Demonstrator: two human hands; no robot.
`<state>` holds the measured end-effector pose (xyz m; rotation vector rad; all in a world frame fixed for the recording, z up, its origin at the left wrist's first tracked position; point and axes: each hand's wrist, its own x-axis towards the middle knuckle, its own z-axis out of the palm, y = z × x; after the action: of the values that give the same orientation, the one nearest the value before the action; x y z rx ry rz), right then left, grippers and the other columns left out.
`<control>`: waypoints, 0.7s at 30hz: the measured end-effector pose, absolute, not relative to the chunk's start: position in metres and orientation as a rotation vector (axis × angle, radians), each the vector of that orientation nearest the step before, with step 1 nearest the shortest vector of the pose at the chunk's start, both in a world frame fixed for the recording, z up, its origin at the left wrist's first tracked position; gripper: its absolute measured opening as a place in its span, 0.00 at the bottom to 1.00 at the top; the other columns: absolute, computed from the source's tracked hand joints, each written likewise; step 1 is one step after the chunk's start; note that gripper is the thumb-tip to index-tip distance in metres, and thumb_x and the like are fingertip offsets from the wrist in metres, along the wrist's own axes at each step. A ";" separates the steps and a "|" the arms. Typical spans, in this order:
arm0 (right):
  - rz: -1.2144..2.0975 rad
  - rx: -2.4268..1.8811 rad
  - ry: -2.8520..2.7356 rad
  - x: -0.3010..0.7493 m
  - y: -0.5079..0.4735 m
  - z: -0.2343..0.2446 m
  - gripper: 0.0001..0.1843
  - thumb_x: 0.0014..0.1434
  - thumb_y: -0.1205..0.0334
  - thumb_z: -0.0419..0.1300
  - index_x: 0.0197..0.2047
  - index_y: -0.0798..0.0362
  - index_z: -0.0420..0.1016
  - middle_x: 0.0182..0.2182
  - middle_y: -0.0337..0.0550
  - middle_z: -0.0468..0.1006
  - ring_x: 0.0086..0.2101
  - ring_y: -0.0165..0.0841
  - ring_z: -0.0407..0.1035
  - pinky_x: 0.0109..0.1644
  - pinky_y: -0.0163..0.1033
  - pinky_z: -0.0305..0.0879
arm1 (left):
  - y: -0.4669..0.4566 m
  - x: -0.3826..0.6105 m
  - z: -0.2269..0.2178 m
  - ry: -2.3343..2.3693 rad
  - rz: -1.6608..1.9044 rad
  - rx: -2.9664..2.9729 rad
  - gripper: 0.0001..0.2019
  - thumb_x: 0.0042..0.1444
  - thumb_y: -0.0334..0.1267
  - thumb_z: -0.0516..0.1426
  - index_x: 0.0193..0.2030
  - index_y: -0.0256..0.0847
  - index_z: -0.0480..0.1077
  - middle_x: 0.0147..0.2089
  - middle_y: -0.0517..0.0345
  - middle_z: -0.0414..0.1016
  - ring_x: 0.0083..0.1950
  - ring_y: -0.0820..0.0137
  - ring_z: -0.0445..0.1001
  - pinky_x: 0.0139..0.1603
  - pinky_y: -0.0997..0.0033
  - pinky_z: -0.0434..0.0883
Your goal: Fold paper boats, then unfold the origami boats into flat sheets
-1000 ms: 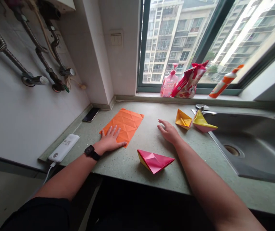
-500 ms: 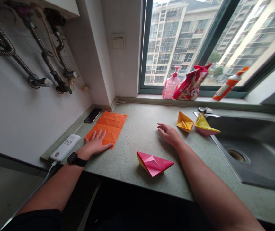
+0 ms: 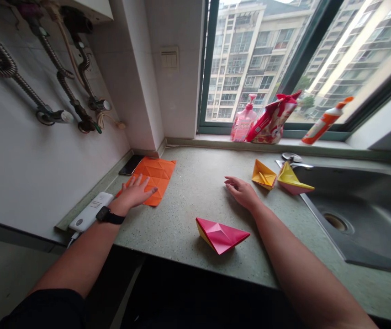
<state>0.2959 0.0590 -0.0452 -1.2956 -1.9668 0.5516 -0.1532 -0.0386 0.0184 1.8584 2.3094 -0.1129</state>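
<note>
An orange sheet of creased paper [image 3: 157, 175], folded open with a pattern of triangles, lies flat on the counter at the left. My left hand [image 3: 133, 193] rests on its near left part with the fingers spread, holding nothing and covering that corner. My right hand [image 3: 241, 193] lies open on the bare counter, its fingertips close to a yellow and orange paper boat [image 3: 263, 174]. Beside that boat sits a yellow and pink paper boat [image 3: 293, 180]. A pink paper boat [image 3: 220, 235] stands nearer me, between my hands.
The speckled green countertop [image 3: 188, 201] ends at a steel sink [image 3: 353, 214] on the right. Scissors [image 3: 290, 160] lie by the sink. A phone [image 3: 130, 164] and white power bank [image 3: 89, 211] lie along the wall. A pump bottle [image 3: 243, 124], red bag [image 3: 272, 119] and tube [image 3: 325, 127] stand on the sill.
The orange sheet has shifted left and turned a little under my left hand, which now sits further toward its left edge. The view has swung slightly. My right hand has barely moved.
</note>
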 end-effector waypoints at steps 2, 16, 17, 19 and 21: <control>0.549 -1.295 -1.966 0.296 0.059 -0.045 0.20 0.66 0.58 0.62 0.60 0.47 0.82 0.48 0.48 0.90 0.48 0.42 0.84 0.57 0.49 0.79 | -0.016 -0.152 0.022 2.327 -0.009 1.920 0.45 0.72 0.69 0.40 0.86 0.42 0.50 0.88 0.41 0.44 0.88 0.44 0.44 0.83 0.34 0.47; 0.570 -1.289 -1.975 0.297 0.056 -0.039 0.20 0.66 0.61 0.62 0.59 0.47 0.83 0.48 0.49 0.90 0.48 0.43 0.85 0.57 0.50 0.80 | 0.063 -0.140 -0.008 2.228 -0.008 1.990 0.42 0.72 0.64 0.42 0.87 0.46 0.49 0.88 0.45 0.42 0.88 0.43 0.43 0.82 0.30 0.44; 0.569 -1.290 -1.979 0.297 0.056 -0.039 0.20 0.66 0.61 0.62 0.59 0.47 0.84 0.49 0.49 0.90 0.48 0.43 0.84 0.57 0.50 0.80 | 0.063 -0.141 -0.008 2.228 -0.004 1.990 0.43 0.72 0.64 0.42 0.87 0.46 0.49 0.88 0.45 0.42 0.87 0.43 0.43 0.82 0.30 0.43; 0.566 -1.287 -1.982 0.296 0.055 -0.038 0.19 0.66 0.61 0.62 0.59 0.48 0.83 0.49 0.49 0.89 0.47 0.43 0.84 0.56 0.50 0.80 | 0.064 -0.141 -0.008 2.222 0.005 1.991 0.43 0.72 0.64 0.41 0.87 0.45 0.48 0.88 0.45 0.42 0.87 0.42 0.43 0.82 0.30 0.43; 0.565 -1.281 -1.981 0.296 0.053 -0.037 0.19 0.66 0.61 0.61 0.59 0.49 0.83 0.49 0.50 0.89 0.46 0.42 0.84 0.56 0.49 0.80 | 0.064 -0.140 -0.007 2.216 0.010 1.993 0.43 0.72 0.64 0.41 0.87 0.45 0.48 0.88 0.46 0.42 0.88 0.43 0.43 0.82 0.29 0.43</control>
<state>0.2959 0.0535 -0.0366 -1.2810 -1.9807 0.5646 -0.1404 0.0642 -0.0068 1.9926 2.2164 0.0102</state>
